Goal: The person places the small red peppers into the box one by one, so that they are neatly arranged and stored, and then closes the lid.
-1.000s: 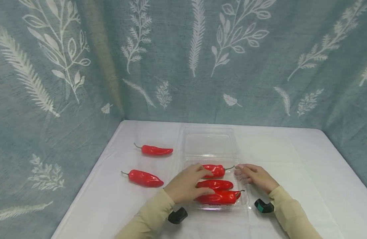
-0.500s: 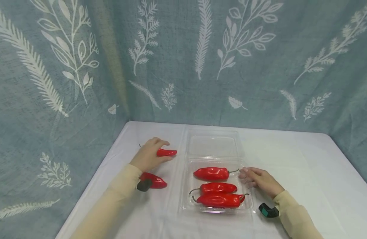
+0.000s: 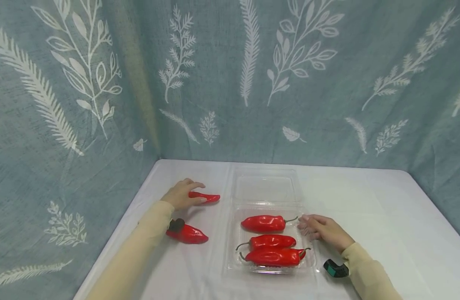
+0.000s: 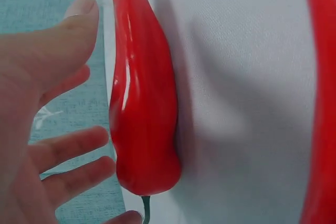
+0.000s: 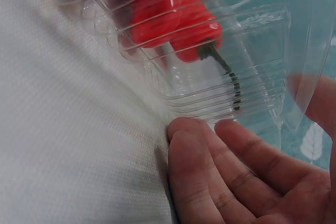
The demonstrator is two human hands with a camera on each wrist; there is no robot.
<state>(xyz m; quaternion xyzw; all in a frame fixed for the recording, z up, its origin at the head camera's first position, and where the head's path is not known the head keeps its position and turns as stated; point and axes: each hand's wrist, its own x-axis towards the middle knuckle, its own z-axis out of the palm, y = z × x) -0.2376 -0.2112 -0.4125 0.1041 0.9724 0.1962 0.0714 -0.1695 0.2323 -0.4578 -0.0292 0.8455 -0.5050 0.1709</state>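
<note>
Over a red pepper (image 3: pixel 211 198) at the far left of the table is my left hand (image 3: pixel 177 196). In the left wrist view its fingers and thumb are spread alongside this pepper (image 4: pixel 144 93), without closing round it. My right hand (image 3: pixel 329 231) holds the right edge of a clear plastic clamshell container (image 3: pixel 235 227). In the right wrist view its fingers (image 5: pixel 194 156) lie against the ribbed side wall, and the thumb shows partly through the plastic. Several red peppers lie crosswise inside, including a back one (image 3: pixel 264 223) and a front one (image 3: pixel 274 257).
Nearer than the left hand lies another red pepper (image 3: pixel 192 235), partly covered by the black wrist camera (image 3: pixel 176 225). The container's lid (image 3: pixel 265 187) lies folded back behind it. A leaf-patterned blue-green cloth (image 3: pixel 222 83) hangs behind the white table (image 3: pixel 364 208).
My left hand has moved from above the peppers in the container to the far-left pepper. My right hand has stayed at the container's right edge.
</note>
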